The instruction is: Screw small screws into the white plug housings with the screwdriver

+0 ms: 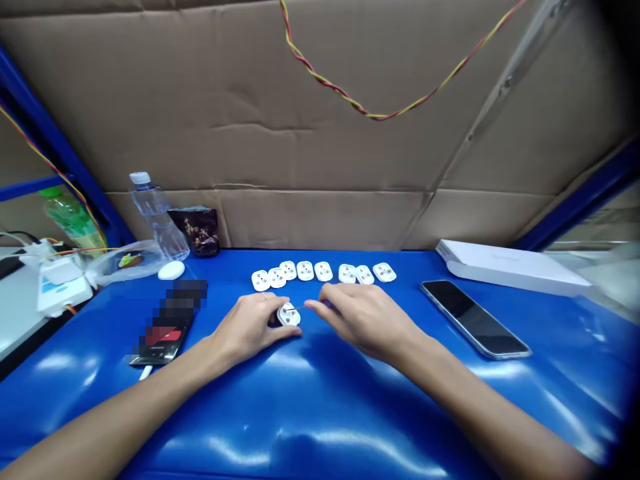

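Observation:
My left hand (255, 325) grips a small white rounded-square plastic piece (289, 315) between thumb and fingers, low over the blue table. Small brownish metal-looking spots show on its upper face. From the right, my right hand (364, 317) is closed around a thin tool (301, 307) with a slender shaft, whose tip reaches the face of the white piece. Most of the tool is hidden in the fingers, so its exact kind does not show. Behind both hands, several similar white pieces (305, 271) lie in a loose row, their spotted faces upward.
On the right lie a phone (475, 319) and a long white box (515, 267). To the left are a dark phone (170, 327) with a cable, a white oval object (171, 270), a clear bottle (160, 220) and a dark pouch (197, 231). A twisted wire (350, 101) hangs against the cardboard.

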{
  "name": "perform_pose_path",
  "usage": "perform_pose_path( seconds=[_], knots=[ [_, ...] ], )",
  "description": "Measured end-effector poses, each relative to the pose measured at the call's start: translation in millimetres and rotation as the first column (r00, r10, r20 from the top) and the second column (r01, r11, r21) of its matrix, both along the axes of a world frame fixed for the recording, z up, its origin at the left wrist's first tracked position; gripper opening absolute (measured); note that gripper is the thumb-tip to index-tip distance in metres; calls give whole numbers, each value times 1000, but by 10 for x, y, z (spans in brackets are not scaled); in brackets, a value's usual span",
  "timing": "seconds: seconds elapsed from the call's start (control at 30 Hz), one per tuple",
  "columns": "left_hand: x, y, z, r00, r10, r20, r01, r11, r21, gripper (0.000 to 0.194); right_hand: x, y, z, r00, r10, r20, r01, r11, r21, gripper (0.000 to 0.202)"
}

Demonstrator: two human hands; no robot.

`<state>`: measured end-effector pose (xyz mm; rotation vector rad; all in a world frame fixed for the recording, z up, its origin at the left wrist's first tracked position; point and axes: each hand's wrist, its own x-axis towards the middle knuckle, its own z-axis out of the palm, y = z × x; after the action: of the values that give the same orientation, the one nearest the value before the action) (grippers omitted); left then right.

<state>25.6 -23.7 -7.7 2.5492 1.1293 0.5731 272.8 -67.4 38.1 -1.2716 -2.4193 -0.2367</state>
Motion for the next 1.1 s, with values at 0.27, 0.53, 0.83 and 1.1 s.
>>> perform_pose_path(
  seconds=[0.27, 0.53, 0.83, 1.1],
  knots=[
    [-47, 36, -71, 997, -62, 38, 62, 998, 3, 43, 13, -4, 47, 961, 231, -150, -236, 972, -15, 11],
    [-42, 27, -40, 995, -93, 45, 93, 996, 1, 45, 19, 18, -30, 968, 189, -163, -186, 982, 29, 25],
    [-58, 25, 64, 988, -124, 91, 130, 990, -59, 39, 3, -15, -37, 923, 167, -346, -203, 977, -70, 25],
    [-24, -6, 152, 984, -149, 94, 160, 980, -121, 41, -5, 21, -109, 903, 208, -377, -214, 976, 24, 23]
  ],
)
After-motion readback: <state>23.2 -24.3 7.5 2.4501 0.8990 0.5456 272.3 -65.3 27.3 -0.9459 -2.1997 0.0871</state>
